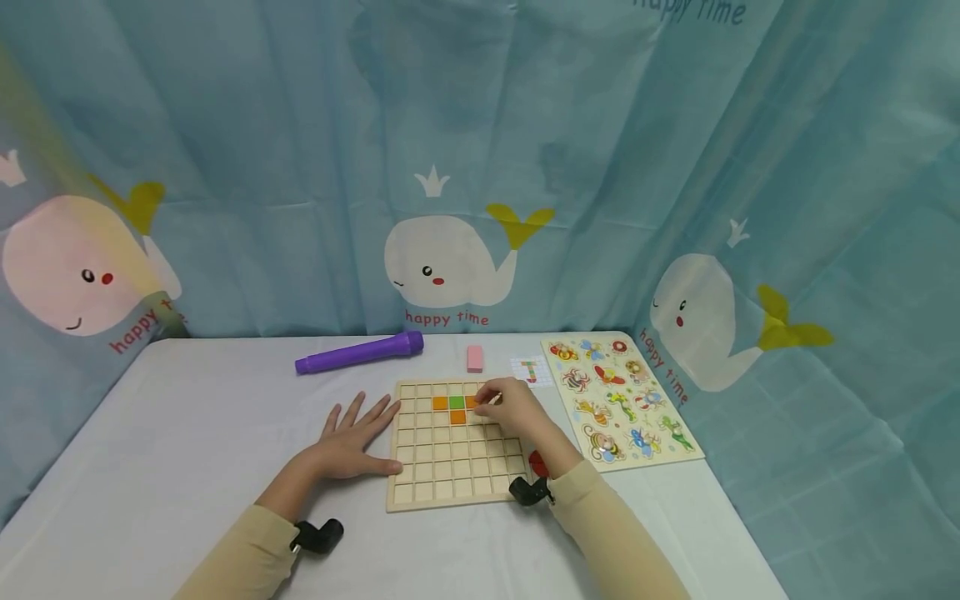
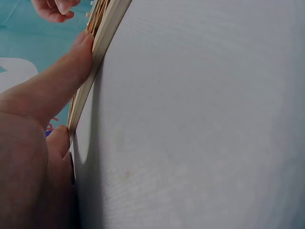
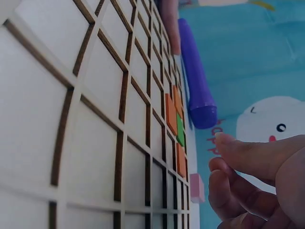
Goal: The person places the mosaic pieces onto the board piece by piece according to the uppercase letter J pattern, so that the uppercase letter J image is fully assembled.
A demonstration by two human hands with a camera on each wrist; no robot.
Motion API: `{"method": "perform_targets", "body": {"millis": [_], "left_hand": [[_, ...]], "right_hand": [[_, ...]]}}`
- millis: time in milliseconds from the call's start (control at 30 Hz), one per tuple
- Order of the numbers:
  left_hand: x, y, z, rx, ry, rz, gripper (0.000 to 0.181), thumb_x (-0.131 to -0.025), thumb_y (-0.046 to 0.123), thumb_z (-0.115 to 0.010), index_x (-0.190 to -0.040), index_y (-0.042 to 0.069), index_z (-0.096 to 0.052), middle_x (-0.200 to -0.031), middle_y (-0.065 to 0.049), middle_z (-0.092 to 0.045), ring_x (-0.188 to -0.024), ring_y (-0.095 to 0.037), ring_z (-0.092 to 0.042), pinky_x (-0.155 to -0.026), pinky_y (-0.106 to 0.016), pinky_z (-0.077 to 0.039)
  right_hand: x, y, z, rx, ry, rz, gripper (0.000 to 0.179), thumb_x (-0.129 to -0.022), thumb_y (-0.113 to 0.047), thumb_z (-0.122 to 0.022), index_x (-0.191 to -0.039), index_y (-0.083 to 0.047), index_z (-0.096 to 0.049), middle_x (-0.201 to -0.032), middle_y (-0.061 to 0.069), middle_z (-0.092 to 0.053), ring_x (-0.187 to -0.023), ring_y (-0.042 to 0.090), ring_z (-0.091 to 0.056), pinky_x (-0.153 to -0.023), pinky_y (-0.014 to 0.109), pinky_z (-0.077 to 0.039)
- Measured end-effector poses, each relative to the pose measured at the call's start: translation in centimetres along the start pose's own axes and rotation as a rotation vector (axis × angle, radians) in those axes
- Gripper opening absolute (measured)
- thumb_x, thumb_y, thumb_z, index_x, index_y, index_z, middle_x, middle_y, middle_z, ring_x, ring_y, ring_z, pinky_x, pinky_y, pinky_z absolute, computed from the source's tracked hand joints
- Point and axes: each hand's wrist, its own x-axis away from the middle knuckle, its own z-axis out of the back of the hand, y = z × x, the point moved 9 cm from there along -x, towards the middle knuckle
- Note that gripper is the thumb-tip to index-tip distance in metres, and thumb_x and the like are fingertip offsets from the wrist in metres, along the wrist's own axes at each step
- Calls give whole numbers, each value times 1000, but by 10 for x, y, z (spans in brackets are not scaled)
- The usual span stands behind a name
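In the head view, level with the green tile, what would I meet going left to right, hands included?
Left hand, orange tile, green tile, second orange tile, right hand, bug picture board.

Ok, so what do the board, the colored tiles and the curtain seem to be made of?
The board looks like pale, matte wood, perhaps plywood: its cell edges show darker brown. The tiles are flat and evenly colored, so painted wood or plastic; I can't tell which. The curtain seems a thin, probably synthetic fabric, hanging in soft folds with creases and a faint sheen.
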Motion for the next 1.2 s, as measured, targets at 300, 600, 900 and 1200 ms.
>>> {"method": "perform_targets", "body": {"millis": [300, 600, 900, 1200], "left_hand": [[0, 0, -3, 15, 15, -21, 112, -77, 72, -71, -163, 20, -21, -170, -12, -14, -154, -46, 8, -117, -69, 13], [0, 0, -1, -14, -2, -1, 113, -77, 75, -69, -163, 21, -20, -171, -10, -12, -154, -46, 8, -117, -70, 11], [0, 0, -3, 7, 3, -20, 113, -77, 75, -69, -163, 20, -19, -170, -12, -13, -154, -47, 8, -116, -70, 13], [-1, -1, -2, -15, 6, -17, 113, -78, 75, -69, -163, 20, -19, -170, -12, -13, -154, -47, 9, -117, -70, 12]], "right_hand": [[17, 12, 19, 12, 57, 26, 10, -92, -21, -76, -99, -13, -76, -94, -4, -71, -77, 15, -60, -72, 32, -53], [35, 31, 37, -4, 94, -34, 12, -92, -18, -75, -102, -11, -75, -93, -3, -72, -75, 14, -60, -67, 30, -52], [51, 57, 52, -2, 99, -102, 10, -91, -18, -77, -100, -15, -76, -95, -4, -72, -76, 15, -58, -68, 30, -50], [67, 76, 55, 40, 57, -157, 20, -86, -11, -81, -105, -13, -76, -105, 2, -73, -92, 19, -62, -81, 37, -51]]}}
